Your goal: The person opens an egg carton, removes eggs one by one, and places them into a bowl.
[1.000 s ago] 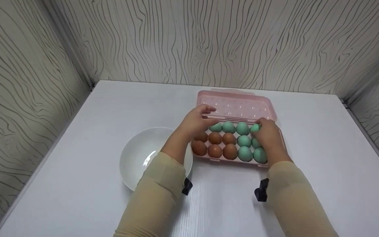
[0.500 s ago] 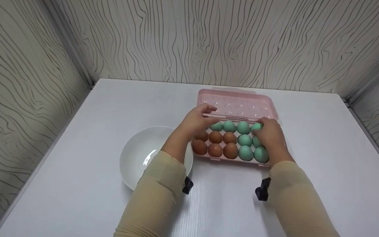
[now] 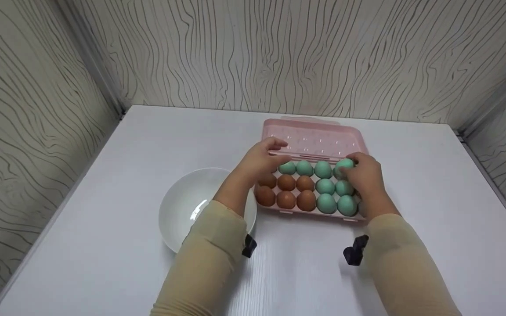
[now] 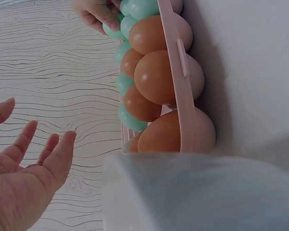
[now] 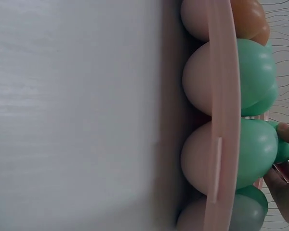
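In the head view, a pink egg carton (image 3: pixel 305 210) lies open with brown eggs (image 3: pixel 306 200) on its left and green eggs (image 3: pixel 326 203) on its right and along the back row. My right hand (image 3: pixel 366 179) pinches a green egg (image 3: pixel 344 168) in the back row between thumb and fingers; the right wrist view shows this hand (image 5: pixel 285 192) only at its edge. Above the carton's left end hovers my left hand (image 3: pixel 259 162), fingers apart and holding nothing. In the left wrist view that hand (image 4: pixel 29 178) has its fingers spread, apart from the eggs.
A white bowl (image 3: pixel 178 210) stands left of the carton, partly under my left forearm. The carton's pink lid (image 3: pixel 314 135) lies folded back behind the eggs. All stands on a white table (image 3: pixel 433 184) with wood-patterned panels (image 3: pixel 253 57) around it.
My right hand has shifted slightly right and up with the pinched green egg, which shows more fully and looks a little raised. My left hand has stayed nearly still.
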Motion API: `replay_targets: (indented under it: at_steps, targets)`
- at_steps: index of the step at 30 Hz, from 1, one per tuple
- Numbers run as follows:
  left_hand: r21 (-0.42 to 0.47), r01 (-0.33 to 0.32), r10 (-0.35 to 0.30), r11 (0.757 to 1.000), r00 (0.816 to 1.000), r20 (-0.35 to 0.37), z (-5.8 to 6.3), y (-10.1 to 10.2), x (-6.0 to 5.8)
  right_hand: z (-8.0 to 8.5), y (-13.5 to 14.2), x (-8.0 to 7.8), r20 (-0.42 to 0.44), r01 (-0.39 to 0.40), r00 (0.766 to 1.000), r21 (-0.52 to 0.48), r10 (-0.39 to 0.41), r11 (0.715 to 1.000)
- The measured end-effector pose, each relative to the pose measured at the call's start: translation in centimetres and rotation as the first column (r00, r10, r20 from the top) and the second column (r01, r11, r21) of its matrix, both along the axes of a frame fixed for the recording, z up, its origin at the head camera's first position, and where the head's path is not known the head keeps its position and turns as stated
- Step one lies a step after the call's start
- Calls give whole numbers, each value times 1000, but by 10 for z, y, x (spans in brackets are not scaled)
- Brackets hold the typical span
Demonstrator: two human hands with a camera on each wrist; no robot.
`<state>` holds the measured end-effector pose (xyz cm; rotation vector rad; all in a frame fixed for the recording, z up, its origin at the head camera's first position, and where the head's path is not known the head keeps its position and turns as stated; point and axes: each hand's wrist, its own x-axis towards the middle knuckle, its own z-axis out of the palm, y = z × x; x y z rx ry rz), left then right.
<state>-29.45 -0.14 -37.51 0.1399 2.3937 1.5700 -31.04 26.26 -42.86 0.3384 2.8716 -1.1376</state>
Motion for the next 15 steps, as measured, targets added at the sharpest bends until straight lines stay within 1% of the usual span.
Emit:
replay_targets:
  at_steps: [3,9,15]
  targets:
    - [-5,-2,2,1000,1000,2,0,0,0,5,2,0,-10,-1,1000,-6,1,1000]
    - [8,3,-3,1000,1000,5,1,0,-1,16,2,3,-10,4,1000,-63,-5,998]
    - [36,7,-8,999,1000,10,2,0,-1,23,-5,5,-39,-29,999,-110,25,994]
